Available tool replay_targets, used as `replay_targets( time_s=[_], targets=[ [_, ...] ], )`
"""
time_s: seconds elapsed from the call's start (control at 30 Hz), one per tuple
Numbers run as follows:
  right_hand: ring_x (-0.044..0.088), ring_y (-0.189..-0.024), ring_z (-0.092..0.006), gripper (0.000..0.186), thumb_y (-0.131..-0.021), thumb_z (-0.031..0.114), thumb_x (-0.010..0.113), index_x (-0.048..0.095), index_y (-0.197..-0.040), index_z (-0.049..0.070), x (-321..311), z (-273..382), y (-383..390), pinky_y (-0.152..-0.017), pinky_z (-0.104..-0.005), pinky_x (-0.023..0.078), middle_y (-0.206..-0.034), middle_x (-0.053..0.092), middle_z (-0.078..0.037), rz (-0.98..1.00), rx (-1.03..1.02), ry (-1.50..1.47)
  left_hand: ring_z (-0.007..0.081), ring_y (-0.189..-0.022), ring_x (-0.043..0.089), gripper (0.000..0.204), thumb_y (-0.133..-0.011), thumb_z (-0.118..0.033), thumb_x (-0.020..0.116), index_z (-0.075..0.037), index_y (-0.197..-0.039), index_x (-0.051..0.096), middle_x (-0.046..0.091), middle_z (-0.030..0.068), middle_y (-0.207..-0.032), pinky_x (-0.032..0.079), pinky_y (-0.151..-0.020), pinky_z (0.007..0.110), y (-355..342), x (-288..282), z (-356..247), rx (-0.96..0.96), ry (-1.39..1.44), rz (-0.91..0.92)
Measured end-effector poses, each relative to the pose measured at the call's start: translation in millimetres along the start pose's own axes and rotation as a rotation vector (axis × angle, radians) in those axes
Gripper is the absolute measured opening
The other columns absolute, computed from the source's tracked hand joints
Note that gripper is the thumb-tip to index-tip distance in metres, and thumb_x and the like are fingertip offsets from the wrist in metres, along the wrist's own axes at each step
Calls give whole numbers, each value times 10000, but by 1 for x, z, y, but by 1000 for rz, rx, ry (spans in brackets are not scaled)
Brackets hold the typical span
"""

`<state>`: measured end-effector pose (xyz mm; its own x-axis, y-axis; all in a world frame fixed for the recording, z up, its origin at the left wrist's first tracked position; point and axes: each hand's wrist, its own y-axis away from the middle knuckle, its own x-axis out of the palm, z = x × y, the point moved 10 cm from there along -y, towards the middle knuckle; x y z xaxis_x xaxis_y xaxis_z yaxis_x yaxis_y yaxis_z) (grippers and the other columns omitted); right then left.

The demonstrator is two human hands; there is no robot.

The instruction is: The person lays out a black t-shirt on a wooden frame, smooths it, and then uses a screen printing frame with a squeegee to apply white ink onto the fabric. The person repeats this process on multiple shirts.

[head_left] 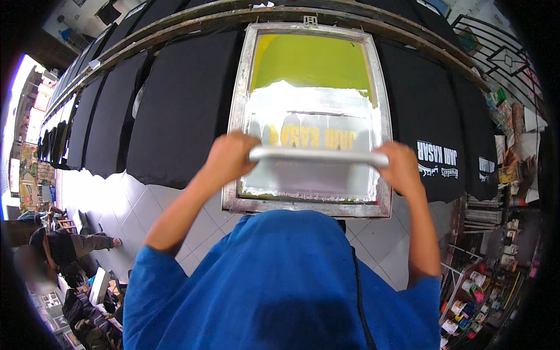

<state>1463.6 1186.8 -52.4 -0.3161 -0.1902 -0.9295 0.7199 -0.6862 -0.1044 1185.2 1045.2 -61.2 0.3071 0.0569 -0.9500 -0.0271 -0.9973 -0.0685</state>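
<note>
A pale squeegee [318, 154] lies crosswise over a screen printing frame [238, 87], toward its near half. My left hand [234, 156] is closed around the squeegee's left end, and my right hand [400, 166] grips its right end. Behind the bar, white ink [286, 96] is spread in a thick, uneven band across the mesh. The far part of the screen shows a yellow-green coating [312, 58]. Yellowish lettering shows through the thinner ink just beyond the squeegee. Whatever lies under the frame is hidden.
Black shirts [181, 111] lie side by side to the left; a black shirt [417, 99] on the right carries a white print. Rails [192, 28] run along the back. Pots of ink [466, 286] stand at lower right. Another person [61, 248] is at far left on the tiled floor.
</note>
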Motion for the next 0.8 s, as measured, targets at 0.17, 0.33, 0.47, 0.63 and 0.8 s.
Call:
replay_targets(
  time_s=[0.17,0.33,0.47,0.63,0.8],
  targets=[
    [645,-863,-302,322,-605,37,737,689,-922,69,30,23,91,-769,-389,519,-914,672,-98,5,43,-64,279,-845,602,290,-592,-48,695,-47,-875,633,626,96,-824,519,-694,390,73,22,-43,40,98,-2],
    [650,-871,-275,339,-595,14,718,681,-928,66,49,28,120,-785,-379,525,-917,675,-76,-65,61,-1,230,-804,611,275,-629,-51,662,-48,-904,653,666,73,-901,529,-685,342,96,42,-48,66,52,-70],
    [656,-881,-270,297,-626,5,682,678,-922,33,56,29,116,-796,-367,533,-919,672,-91,-203,-56,54,205,-773,616,249,-678,-47,632,-39,-925,668,686,72,-956,533,-680,309,90,50,-44,115,-42,-206],
    [657,-888,-277,241,-670,11,650,680,-908,26,62,12,75,-788,-363,539,-916,671,-102,-202,-101,94,213,-783,618,231,-693,-49,625,-38,-920,670,685,77,-959,534,-664,301,60,56,-30,114,-98,-198],
    [630,-868,-293,334,-622,18,687,672,-954,56,64,-17,20,-740,-386,535,-953,662,-102,-167,-93,92,222,-786,615,227,-683,-41,624,-59,-906,662,681,68,-942,532,-637,316,10,60,4,100,-127,-213]
  ],
)
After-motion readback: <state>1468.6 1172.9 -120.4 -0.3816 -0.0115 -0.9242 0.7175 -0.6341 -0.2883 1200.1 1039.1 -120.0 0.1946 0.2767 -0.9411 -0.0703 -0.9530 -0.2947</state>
